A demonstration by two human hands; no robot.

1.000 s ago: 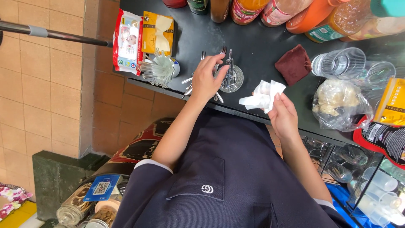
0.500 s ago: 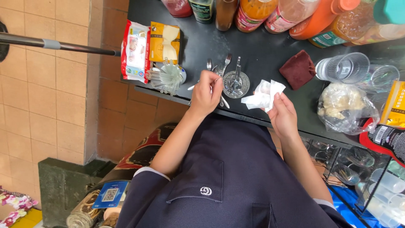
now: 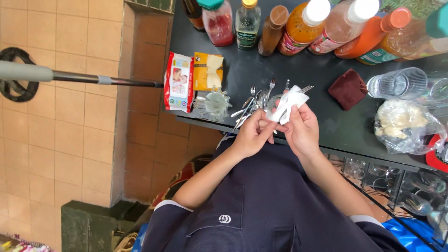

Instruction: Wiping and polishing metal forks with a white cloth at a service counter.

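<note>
White tissue (image 3: 289, 105), one crumpled piece, sits pinched between both hands just above the near edge of the dark counter (image 3: 298, 77). Left hand (image 3: 252, 135) has its fingertips closed on the tissue's lower end; right hand (image 3: 303, 130) is curled round it from the right, thumb pressed on. Just beyond, a loose bunch of metal cutlery (image 3: 256, 102) fans out, forks among it, too tangled to count. One glass dish lies under the tissue, mostly hidden. Left of that, two packets, red-and-white (image 3: 178, 87) and yellow (image 3: 207, 71), plus a clump of clear plastic spoons (image 3: 213, 103). Far along the counter, about nine sauce bottles (image 3: 293, 25), several cut off at the top. One maroon cloth (image 3: 347, 88), one clear cup stack (image 3: 396, 84), one bag of pale food (image 3: 406, 123) to the right.
</note>
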